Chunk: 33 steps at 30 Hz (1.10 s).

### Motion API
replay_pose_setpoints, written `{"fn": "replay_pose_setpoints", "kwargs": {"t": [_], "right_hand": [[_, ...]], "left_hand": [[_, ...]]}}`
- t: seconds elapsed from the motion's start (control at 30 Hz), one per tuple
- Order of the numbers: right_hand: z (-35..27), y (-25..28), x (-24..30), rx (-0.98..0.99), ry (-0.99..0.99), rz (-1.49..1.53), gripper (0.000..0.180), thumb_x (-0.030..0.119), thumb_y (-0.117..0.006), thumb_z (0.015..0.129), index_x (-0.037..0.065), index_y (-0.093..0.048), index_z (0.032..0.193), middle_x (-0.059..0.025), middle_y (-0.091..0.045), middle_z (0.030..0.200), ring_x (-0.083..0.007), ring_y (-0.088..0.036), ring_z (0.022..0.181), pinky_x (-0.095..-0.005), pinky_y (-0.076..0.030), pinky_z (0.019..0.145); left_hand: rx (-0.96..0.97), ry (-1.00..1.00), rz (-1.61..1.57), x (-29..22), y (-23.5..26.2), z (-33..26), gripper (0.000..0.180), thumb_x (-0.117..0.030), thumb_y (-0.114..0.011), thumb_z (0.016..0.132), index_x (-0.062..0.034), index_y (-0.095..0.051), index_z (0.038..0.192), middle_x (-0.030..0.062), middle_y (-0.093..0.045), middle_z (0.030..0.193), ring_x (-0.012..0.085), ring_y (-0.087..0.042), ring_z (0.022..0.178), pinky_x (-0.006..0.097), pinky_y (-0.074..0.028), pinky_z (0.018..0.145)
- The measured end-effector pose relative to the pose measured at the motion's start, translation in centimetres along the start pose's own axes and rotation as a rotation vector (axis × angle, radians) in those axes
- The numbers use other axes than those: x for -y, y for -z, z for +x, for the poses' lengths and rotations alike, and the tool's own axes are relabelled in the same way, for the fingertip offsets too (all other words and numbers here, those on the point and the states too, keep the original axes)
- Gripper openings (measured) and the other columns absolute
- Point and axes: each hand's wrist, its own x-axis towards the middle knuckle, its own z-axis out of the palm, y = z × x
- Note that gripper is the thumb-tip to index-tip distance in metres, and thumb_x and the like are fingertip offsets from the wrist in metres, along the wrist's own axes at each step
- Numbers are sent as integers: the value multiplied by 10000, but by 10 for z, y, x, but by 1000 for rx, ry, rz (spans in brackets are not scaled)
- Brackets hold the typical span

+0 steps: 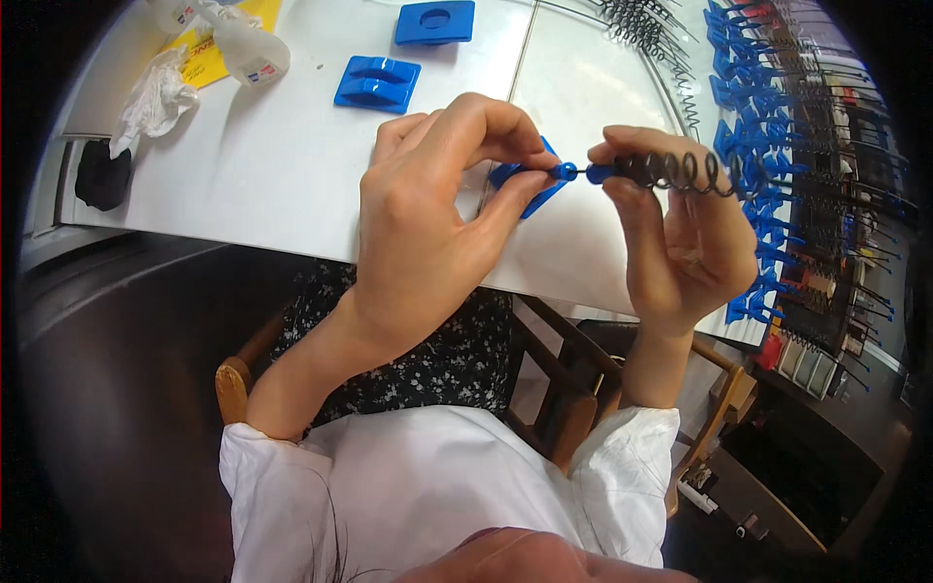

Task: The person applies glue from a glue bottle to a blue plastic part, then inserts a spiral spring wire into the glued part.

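Note:
My left hand (413, 219) is closed, thumb and forefinger pinching a blue plastic base piece (546, 200) by its small rounded blue tip (566, 171). Most of that piece is hidden behind the fingers. In my right hand (685, 243) a black coiled wire (685, 172) is gripped near a blue bead (600, 174). A short dark bit of wire spans the gap between tip and bead, so the two parts are in line and close together. The coil stretches off to the right over my fingers.
Two blue base pieces, one with a raised ridge (378, 84) and one with an oval recess (434, 21), lie on the white table (292, 185). Many finished-looking blue-and-black pieces (748, 107) line the right edge. Loose coiled wires (646, 29), a bottle (251, 51) and crumpled tissue (155, 97) lie farther back.

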Motion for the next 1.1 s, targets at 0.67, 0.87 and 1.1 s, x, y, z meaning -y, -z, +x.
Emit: {"fn": "replay_pose_setpoints", "kwargs": {"t": [0.67, 0.87, 1.1], "right_hand": [[-15, -1, -48, -155, 190, 269, 323, -134, -613, 803, -75, -564, 1117, -248, -646, 1000, -274, -667, 882, -336, -569, 763], [-6, -16, -15, -213, 190, 204, 340, -128, -618, 800, -58, -573, 1130, -246, -646, 1022, -273, -668, 886, -332, -569, 760], [-11, -11, -25, -158, 237, 62, 389, -130, -621, 791, -16, -579, 1160, -259, -631, 1077, -305, -671, 911, -348, -566, 780]], "left_hand": [[-30, -71, -1, 7, -6, 2, 231, 65, -689, 764, 15, -572, 957, 52, -635, 905, 124, -650, 886, 230, -504, 780], [-126, -124, -3, 11, -9, 4, 230, -41, -729, 706, -64, -569, 870, 23, -686, 766, 184, -660, 778, 334, -412, 776], [-199, -254, -71, 14, -12, 5, 238, -33, -738, 695, -59, -569, 861, 26, -678, 751, 190, -663, 772, 327, -423, 746]]}}
